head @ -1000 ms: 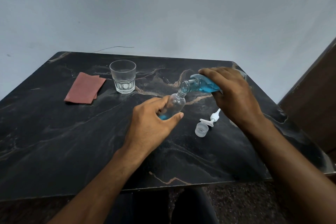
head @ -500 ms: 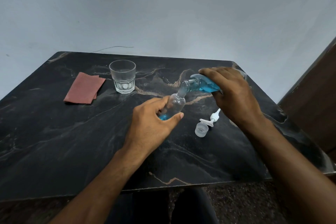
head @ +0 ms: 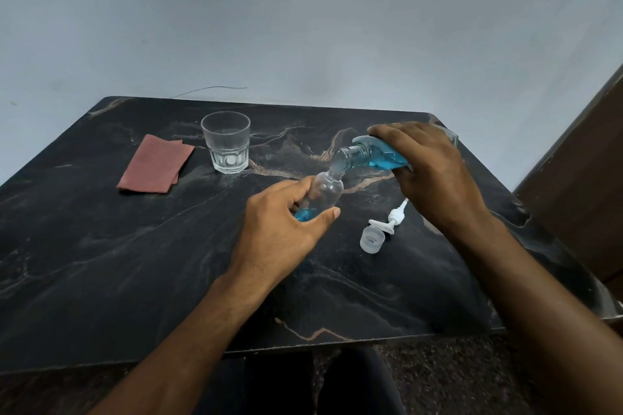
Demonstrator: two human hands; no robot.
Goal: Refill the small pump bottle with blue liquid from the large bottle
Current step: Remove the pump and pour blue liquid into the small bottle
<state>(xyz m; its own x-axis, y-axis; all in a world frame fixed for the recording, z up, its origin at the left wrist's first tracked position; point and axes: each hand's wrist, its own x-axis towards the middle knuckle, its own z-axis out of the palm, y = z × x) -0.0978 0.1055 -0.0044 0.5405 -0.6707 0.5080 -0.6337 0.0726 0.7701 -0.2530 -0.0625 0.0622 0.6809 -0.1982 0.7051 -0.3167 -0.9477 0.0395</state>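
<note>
My left hand [head: 281, 229] grips the small clear bottle [head: 323, 193] near the middle of the black marble table [head: 135, 263]. The bottle stands tilted slightly, with a little blue liquid at its bottom. My right hand [head: 435, 175] holds the large bottle [head: 371, 153] tipped on its side, its open neck right above the small bottle's mouth. Blue liquid fills the lower side of the large bottle. The white pump head [head: 387, 220] and a clear cap [head: 372, 239] lie on the table between my hands.
An empty drinking glass [head: 226, 142] stands at the back left of the middle. A folded reddish cloth [head: 155, 163] lies to its left. A dark wooden panel [head: 580, 185] rises beside the table's right edge. A grey wall stands behind.
Both hands keep nearly the same pose. The large bottle's neck has dipped a little closer to the small bottle's mouth.
</note>
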